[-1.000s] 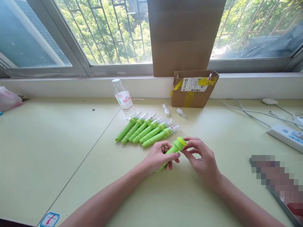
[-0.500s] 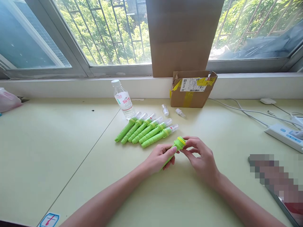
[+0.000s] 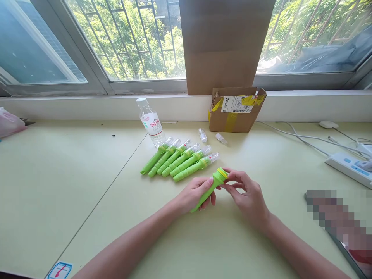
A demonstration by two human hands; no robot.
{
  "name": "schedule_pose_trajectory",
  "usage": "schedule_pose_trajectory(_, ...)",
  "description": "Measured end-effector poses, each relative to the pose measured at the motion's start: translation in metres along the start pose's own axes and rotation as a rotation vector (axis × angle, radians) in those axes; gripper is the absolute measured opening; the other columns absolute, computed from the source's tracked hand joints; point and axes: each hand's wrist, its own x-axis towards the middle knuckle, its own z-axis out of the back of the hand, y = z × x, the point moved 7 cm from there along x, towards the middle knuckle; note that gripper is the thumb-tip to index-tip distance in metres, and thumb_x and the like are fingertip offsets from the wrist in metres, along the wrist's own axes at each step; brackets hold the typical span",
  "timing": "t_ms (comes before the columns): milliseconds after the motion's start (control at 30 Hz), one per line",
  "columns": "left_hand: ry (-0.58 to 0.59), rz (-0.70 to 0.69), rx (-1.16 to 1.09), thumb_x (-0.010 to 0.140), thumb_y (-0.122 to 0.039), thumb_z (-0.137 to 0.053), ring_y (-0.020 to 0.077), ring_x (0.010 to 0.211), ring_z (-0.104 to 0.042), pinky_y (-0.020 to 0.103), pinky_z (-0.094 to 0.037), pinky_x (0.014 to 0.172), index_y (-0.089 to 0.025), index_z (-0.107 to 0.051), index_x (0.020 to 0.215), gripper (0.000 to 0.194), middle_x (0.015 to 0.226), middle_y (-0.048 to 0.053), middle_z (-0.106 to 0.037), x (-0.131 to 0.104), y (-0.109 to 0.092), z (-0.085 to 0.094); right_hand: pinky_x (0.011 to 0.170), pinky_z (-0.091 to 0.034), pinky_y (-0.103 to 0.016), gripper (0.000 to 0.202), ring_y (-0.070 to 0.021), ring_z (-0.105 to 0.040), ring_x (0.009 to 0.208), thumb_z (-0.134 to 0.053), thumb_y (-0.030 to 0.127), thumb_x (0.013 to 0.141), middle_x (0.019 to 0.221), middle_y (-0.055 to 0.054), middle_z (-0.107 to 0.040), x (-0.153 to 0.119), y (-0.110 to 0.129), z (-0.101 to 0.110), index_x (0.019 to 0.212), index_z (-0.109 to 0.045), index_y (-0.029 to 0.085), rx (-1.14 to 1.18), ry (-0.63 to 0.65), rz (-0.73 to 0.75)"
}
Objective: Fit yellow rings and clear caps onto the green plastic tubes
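Observation:
A green tube [image 3: 207, 193] with a yellow ring at its top end slants up to the right. Wrapped round its body is my left hand [image 3: 195, 193]. The fingertips of my right hand [image 3: 245, 192] pinch the ringed end from the right. Beyond my hands, several green tubes with clear caps [image 3: 188, 170] lie side by side, slanted. Two small clear pieces rest behind them: a clear cap [image 3: 202, 135] and a smaller clear piece with a white end [image 3: 221, 139].
A water bottle [image 3: 151, 123] stands at the back of the table [image 3: 72, 174]. An opened cardboard box [image 3: 236, 112] is by the window wall. At right are cables, a power strip [image 3: 350, 166] and a blurred flat object [image 3: 340, 232].
More of the green tube's body now shows, and its lower end sticks out further beyond my left hand. My right fingers stay at the ringed end.

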Motion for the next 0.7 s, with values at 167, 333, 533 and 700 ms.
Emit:
schedule_pose_trajectory(167,0.029,0.022,0.000,0.091,-0.059,-0.036,0.0073,0.041,-0.045,0.019,-0.034,0.040,-0.014,-0.059,0.090,0.051,0.064,0.003,-0.061,0.000,-0.001,-0.002,0.062,-0.062,-0.031,0.011,-0.0157,-0.071,0.068,-0.065,0.026,0.084,0.108,-0.004,-0.070,-0.003,-0.001,0.002,0.092,-0.056,0.025,-0.002,-0.033,0.017)
schedule_pose_trajectory(333,-0.157,0.097,0.132,0.084,-0.068,-0.040,0.0082,0.035,-0.045,0.019,-0.028,0.032,-0.016,-0.058,0.081,0.055,0.056,-0.001,-0.053,-0.001,0.001,0.006,0.063,-0.061,-0.030,0.011,-0.0200,-0.070,0.087,-0.065,0.022,0.084,0.102,-0.005,-0.071,-0.005,0.001,0.006,0.091,-0.058,0.024,-0.076,-0.118,0.106)
schedule_pose_trajectory(533,-0.241,0.039,0.185,0.084,-0.067,-0.041,0.0072,0.032,-0.041,0.019,-0.026,0.031,-0.017,-0.049,0.061,0.056,0.048,-0.003,-0.047,-0.002,-0.001,0.010,0.060,-0.061,-0.028,0.011,-0.0182,-0.070,0.082,-0.066,0.020,0.083,0.102,-0.005,-0.070,-0.005,0.000,0.005,0.090,-0.058,0.023,-0.095,-0.123,0.112)
schedule_pose_trajectory(700,-0.188,0.088,0.136,0.085,-0.068,-0.038,0.0078,0.030,-0.040,0.019,-0.027,0.030,-0.017,-0.045,0.052,0.061,0.042,-0.002,-0.046,-0.001,0.003,0.010,0.059,-0.061,-0.027,0.011,-0.0212,-0.069,0.092,-0.068,0.020,0.081,0.091,-0.003,-0.070,-0.005,0.004,0.004,0.088,-0.060,0.024,-0.071,-0.110,0.099)
